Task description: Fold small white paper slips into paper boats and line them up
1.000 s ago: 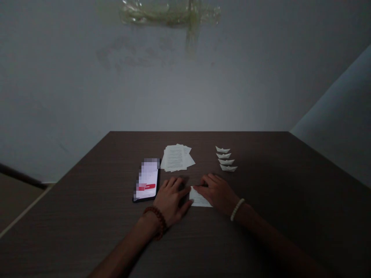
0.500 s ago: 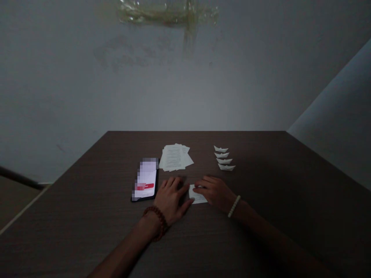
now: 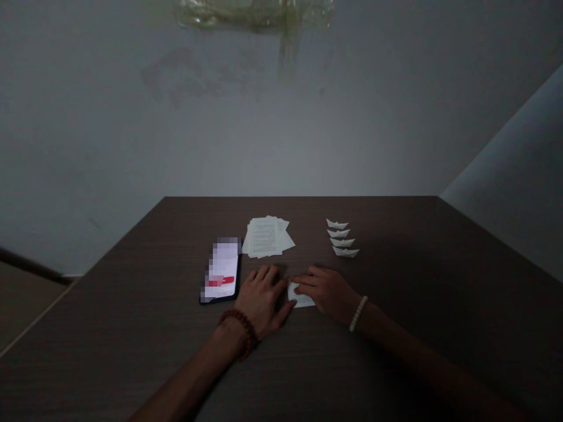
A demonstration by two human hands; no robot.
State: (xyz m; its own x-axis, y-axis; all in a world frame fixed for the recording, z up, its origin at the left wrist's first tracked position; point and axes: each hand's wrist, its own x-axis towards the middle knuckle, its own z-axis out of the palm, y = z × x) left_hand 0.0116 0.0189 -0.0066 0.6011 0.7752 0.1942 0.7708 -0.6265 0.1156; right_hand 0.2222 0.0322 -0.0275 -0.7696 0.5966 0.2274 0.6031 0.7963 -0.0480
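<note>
A small piece of printed white paper [image 3: 302,300] lies flat on the table between my hands. My left hand [image 3: 260,298] rests palm down with its fingers spread, thumb and forefinger at the paper's left edge. My right hand [image 3: 328,290] lies over the paper's upper right part, fingers stretched to the left across its far edge and thumb slightly apart on the sheet. Those fingers hide much of the far edge, so I cannot tell whether it is folded. Beyond my right hand several small white paper boats [image 3: 345,252] stand in a column.
A loose stack of printed paper sheets [image 3: 264,237] lies beyond my left hand. A phone [image 3: 224,269] with a lit screen is to its left. The dark wooden table [image 3: 378,375] meets a grey wall [image 3: 281,140] with brownish tape [image 3: 255,16] high up.
My right fingers have shifted slightly along the paper's far edge, toward its left corner. My left hand stays nearly in place. The whole view has shifted a little.
</note>
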